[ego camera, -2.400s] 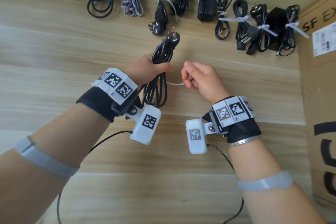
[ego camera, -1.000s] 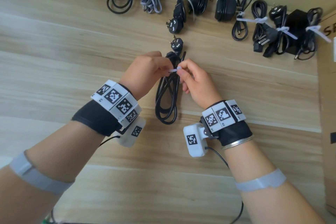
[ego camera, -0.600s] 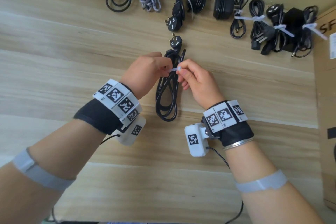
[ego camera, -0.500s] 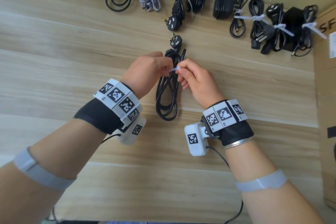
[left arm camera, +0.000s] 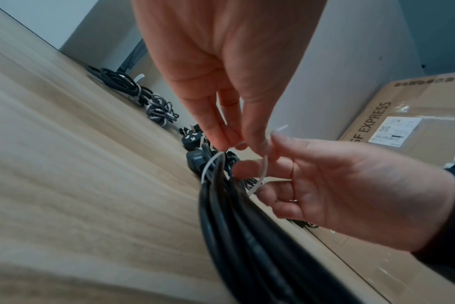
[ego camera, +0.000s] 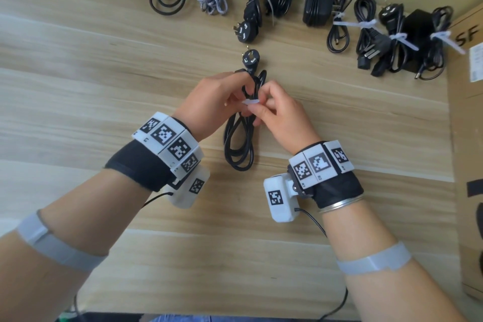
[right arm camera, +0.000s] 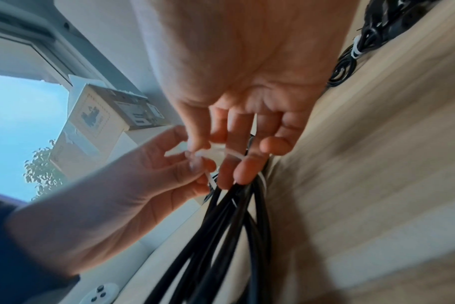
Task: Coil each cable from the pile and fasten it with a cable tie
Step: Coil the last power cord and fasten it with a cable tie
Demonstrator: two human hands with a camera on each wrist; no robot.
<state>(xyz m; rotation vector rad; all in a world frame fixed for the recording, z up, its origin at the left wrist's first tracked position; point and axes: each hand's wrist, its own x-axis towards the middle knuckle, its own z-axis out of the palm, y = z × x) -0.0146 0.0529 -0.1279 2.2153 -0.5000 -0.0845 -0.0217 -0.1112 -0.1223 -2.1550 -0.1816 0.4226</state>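
Both hands, left [ego camera: 213,102] and right [ego camera: 281,115], pinch the tie [ego camera: 251,101] over the cable [ego camera: 239,138], which runs 12 to 6.

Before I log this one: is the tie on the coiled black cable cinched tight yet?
Not tight. The cable tie arcs loosely around the black cable, both hands pinching it.

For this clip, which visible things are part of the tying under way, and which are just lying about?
In use:
- coiled black power cable
- white plastic cable tie, looped loosely round it
- left hand and right hand, both pinching the tie

Lying about:
- row of already-tied cable bundles
- brown cardboard box
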